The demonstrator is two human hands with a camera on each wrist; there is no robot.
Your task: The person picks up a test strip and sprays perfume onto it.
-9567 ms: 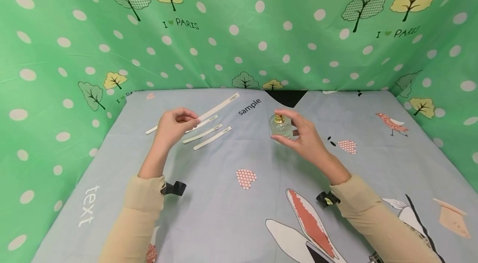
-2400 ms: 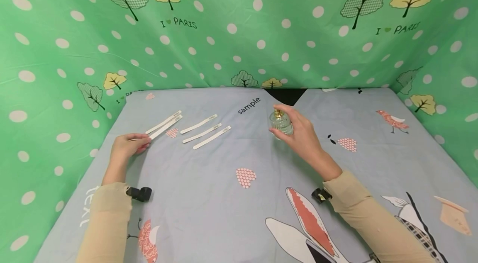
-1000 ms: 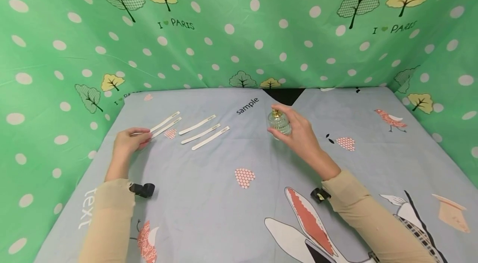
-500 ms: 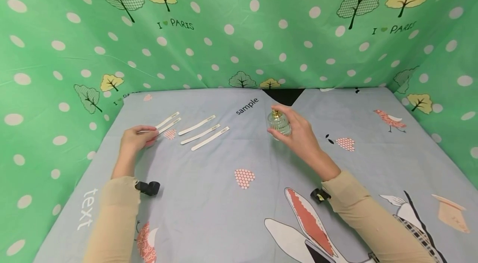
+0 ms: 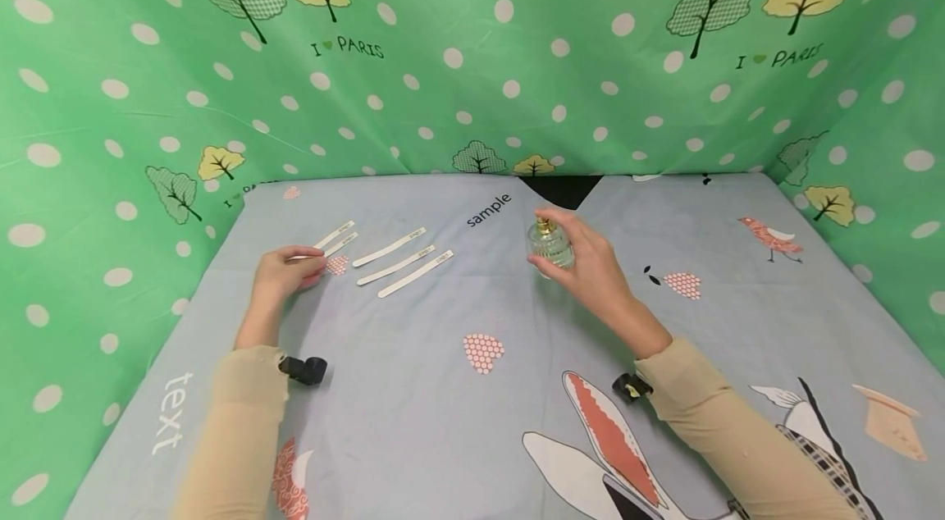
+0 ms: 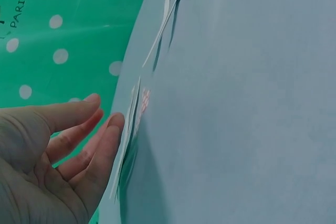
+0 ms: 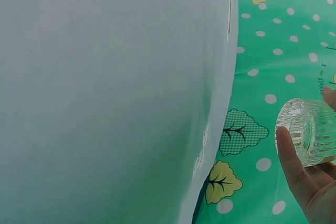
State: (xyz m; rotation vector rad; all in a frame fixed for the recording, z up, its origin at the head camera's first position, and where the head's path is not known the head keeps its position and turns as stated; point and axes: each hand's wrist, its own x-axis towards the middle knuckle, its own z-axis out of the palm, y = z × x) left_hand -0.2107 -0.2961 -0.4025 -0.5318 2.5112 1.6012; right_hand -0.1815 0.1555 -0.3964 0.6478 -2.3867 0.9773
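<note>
My right hand [image 5: 600, 278] holds a round clear glass perfume bottle [image 5: 550, 249] with a gold neck. The index finger is at its top and the thumb under its base. In the right wrist view the ribbed bottle [image 7: 317, 132] stands out above the table with the thumb across its base. My left hand [image 5: 282, 278] is over the left pair of white paper scent strips [image 5: 341, 243] and partly hides them. In the left wrist view the thumb and fingertips are apart with nothing between them, and the strips [image 6: 127, 142] lie just beyond.
Three more paper strips lie side by side to the right of the pair, the middle strip [image 5: 396, 266] slightly bent. Grey patterned cloth [image 5: 413, 397] covers the table. A green dotted curtain [image 5: 413, 28] rises behind it and along both sides.
My left hand earlier held a strip, laid it beside the one at the left, and has since let go and slid right along the pair. The right hand keeps holding the bottle nearly still.
</note>
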